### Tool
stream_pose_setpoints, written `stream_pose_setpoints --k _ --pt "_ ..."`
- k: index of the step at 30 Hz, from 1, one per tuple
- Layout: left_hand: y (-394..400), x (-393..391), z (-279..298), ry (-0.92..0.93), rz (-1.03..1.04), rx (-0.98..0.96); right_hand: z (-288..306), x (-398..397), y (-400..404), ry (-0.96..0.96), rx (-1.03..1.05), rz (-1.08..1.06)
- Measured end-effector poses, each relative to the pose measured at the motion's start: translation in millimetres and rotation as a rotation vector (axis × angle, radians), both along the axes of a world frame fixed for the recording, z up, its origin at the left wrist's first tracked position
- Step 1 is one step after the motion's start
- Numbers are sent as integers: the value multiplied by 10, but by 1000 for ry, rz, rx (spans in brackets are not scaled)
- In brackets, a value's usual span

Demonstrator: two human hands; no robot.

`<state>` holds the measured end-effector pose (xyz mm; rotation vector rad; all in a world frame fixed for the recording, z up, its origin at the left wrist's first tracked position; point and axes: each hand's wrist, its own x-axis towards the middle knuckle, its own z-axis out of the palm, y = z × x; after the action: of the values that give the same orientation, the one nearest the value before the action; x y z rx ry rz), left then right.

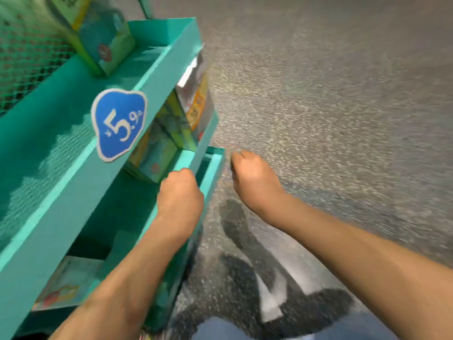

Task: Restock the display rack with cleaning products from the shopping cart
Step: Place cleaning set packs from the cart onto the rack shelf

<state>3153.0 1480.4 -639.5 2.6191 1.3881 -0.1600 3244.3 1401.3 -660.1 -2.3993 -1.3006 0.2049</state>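
The teal display rack [61, 182] fills the left of the blurred head view. A green-and-blue product box [103, 42] stands on its top shelf. More such boxes [157, 153] sit on the shelf below, with a grey-and-orange pack [196, 104] at the right end. A pale box [68, 283] lies on a lower shelf. My left hand [181, 190] hovers at the rack's right front corner, fingers loosely curled downward, holding nothing that I can see. My right hand [252, 177] hangs over the floor just right of the rack, also loosely curled and empty. No shopping cart is in view.
A blue price sticker reading 5.9 [119, 123] is stuck on the shelf's front lip. Green mesh [27, 57] backs the rack at upper left. Speckled grey floor [343, 94] spreads to the right. My dark shoe [282, 298] shows below.
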Motion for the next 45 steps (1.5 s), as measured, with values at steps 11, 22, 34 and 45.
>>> stream_pose_setpoints --k 11,22,34,45 --pt "-1469 764 2496 -78 -504 -59 2714 188 -1816 74 -194 -435" --pt "-3502 946 5129 -172 -1004 -176 5424 -228 -3775 103 -70 -984" --pt "-5221 1204 6201 -321 -1327 -462 6471 -630 -5516 85 251 -1549" --pt "-6260 1884 5782 -302 -688 -973 6292 -128 -6566 318 664 -1776"
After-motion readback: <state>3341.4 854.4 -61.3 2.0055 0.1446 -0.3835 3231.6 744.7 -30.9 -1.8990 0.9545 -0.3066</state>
